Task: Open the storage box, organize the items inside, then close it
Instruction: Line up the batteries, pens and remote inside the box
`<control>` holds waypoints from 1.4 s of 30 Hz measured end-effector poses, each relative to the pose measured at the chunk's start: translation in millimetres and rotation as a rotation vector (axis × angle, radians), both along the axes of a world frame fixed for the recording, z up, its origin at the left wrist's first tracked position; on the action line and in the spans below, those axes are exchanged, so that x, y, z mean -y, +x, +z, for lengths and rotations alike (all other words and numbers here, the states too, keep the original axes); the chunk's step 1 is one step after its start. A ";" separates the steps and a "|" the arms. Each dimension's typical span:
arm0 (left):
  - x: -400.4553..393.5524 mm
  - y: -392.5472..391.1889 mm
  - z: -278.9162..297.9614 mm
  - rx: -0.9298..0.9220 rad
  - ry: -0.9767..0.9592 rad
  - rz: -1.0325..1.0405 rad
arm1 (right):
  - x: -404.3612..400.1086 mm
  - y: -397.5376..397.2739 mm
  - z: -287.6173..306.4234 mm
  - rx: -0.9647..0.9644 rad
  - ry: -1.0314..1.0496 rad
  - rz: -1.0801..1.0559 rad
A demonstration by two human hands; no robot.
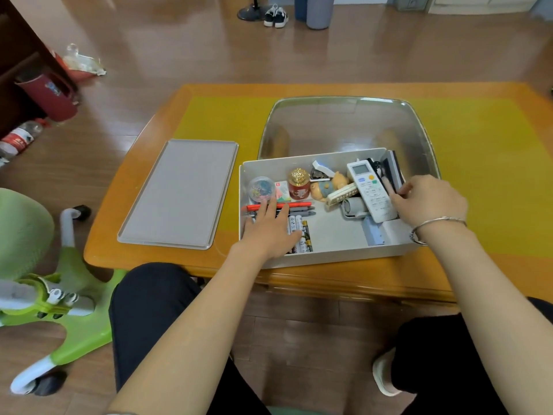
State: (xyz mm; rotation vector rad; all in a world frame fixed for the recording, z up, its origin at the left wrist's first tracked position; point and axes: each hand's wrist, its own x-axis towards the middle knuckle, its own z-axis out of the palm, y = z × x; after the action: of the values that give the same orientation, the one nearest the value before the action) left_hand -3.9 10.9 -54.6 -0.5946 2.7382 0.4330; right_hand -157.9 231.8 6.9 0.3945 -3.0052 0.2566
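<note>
The white storage box (pixel 335 256) stands open on the table, and its grey lid (pixel 179 193) lies flat to its left. My left hand (pixel 269 229) rests with straight fingers on the pens (pixel 299 208) and batteries (pixel 302 238) at the box's near left. My right hand (pixel 428 202) is at the box's right end, its fingers curled on a black flat item (pixel 392 170) beside the white remote (pixel 372 191). A red jar (pixel 299 184), a clip tub (pixel 261 188) and a pig figure (pixel 324 188) sit along the far side.
A clear glass tray (pixel 344 124) lies behind the box on the yellow mat (pixel 490 175). The orange table edge (pixel 329 283) is close to my knees. A green child's scooter (pixel 59 295) stands at left; a red bin (pixel 51 94) and a bottle (pixel 19 139) sit on the floor.
</note>
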 end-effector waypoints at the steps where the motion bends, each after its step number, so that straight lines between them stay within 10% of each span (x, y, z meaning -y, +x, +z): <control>1: 0.4 -1.5 -0.4 0.012 -0.009 -0.007 | -2.8 -2.2 -0.7 0.037 0.022 -0.018; 13: 0.1 -1.1 -4.1 0.031 0.010 0.017 | 1.2 -10.5 -2.9 0.258 0.062 -0.031; 20: -34.5 -27.4 20.3 -0.271 0.091 -0.266 | -1.8 -14.4 -0.2 0.291 0.120 0.023; 27: -80.7 -58.4 27.8 -0.169 0.116 -0.398 | -11.7 -6.4 -3.0 0.214 -0.112 0.050; 34: -79.6 -53.9 34.4 -0.642 0.034 -0.246 | -18.4 4.2 7.6 0.153 -0.249 0.384; 42: -62.6 -48.5 32.1 -0.608 0.000 -0.259 | -18.9 9.4 3.1 0.148 -0.323 0.312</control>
State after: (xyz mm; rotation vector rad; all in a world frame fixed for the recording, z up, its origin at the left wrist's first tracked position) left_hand -52.3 73.5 -22.5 -0.1012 3.3240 0.6314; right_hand -148.5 250.7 10.0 0.8387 -2.9502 0.8162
